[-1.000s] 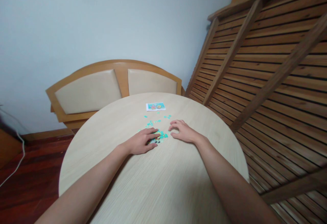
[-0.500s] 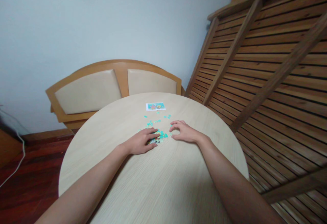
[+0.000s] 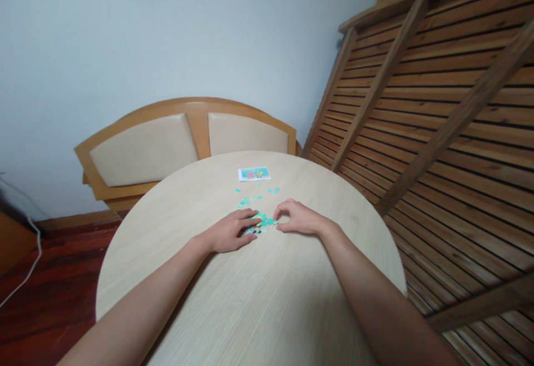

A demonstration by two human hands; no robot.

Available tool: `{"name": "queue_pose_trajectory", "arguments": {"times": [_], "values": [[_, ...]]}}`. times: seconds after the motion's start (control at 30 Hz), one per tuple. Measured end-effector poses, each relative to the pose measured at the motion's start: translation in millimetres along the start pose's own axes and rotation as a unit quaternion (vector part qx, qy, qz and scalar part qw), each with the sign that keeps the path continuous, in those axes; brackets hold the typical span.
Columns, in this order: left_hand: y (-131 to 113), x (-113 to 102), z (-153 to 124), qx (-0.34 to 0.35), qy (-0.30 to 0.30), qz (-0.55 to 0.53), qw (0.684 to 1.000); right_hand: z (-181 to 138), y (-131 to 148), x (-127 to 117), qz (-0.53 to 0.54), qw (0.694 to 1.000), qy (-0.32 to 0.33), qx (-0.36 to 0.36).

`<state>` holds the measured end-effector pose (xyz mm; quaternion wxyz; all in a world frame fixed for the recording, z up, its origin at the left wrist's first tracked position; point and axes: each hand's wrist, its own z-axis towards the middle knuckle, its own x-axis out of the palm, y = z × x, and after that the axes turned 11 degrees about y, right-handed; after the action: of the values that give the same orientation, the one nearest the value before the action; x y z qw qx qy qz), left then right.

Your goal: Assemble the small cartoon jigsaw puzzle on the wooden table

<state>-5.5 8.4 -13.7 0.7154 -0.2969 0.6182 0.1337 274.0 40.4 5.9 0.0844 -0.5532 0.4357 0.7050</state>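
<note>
A partly joined jigsaw puzzle (image 3: pixel 265 220) in turquoise with yellow and dark patches lies on the round table. My left hand (image 3: pixel 233 230) rests on its left side, fingers spread and lying flat, so part of the puzzle is hidden. At the puzzle's right edge, my right hand (image 3: pixel 294 218) has thumb and forefinger brought close around a small turquoise puzzle piece (image 3: pixel 275 222). Loose puzzle pieces (image 3: pixel 244 203) are scattered just beyond the joined part, several of them turquoise.
A picture card (image 3: pixel 254 174) with two cartoon figures lies toward the far side of the pale wooden table (image 3: pixel 250 299). Behind the table stands a padded headboard (image 3: pixel 144 149) against the wall. A slatted wooden frame (image 3: pixel 438 104) leans at the right.
My right hand has shifted slightly left to the puzzle's edge, and its thumb and forefinger have drawn closer together. My left hand stays where it was.
</note>
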Motion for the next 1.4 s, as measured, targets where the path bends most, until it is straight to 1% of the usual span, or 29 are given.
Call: {"name": "queue_pose_trajectory", "arguments": {"times": [0.2, 0.43, 0.6, 0.77, 1.13, 1.4], "values": [[-1.2, -1.7, 0.5, 0.009, -0.005, -0.008, 1.000, 5.5, 8.1, 5.8, 0.045, 0.998, 0.031, -0.021], [-1.9, -2.2, 0.8, 0.005, 0.000, -0.006, 1.000, 8.3, 13.5, 9.2, 0.067, 0.997, 0.039, -0.019], [-1.3, -2.0, 0.9, -0.005, 0.013, 0.007, 1.000, 9.6, 12.0, 10.4, 0.058, 0.997, 0.039, -0.023], [-0.9, -1.3, 0.6, 0.001, 0.002, 0.003, 1.000, 9.1, 10.8, 9.5, 0.035, 0.998, 0.033, -0.029], [-2.3, -2.9, 1.2, -0.003, 0.013, 0.013, 1.000, 10.0, 13.6, 8.9, 0.010, 0.998, 0.033, -0.054], [-1.9, -1.8, 0.6, 0.000, 0.008, 0.008, 1.000, 10.1, 13.0, 9.1, 0.027, 0.997, 0.037, -0.061]]}}
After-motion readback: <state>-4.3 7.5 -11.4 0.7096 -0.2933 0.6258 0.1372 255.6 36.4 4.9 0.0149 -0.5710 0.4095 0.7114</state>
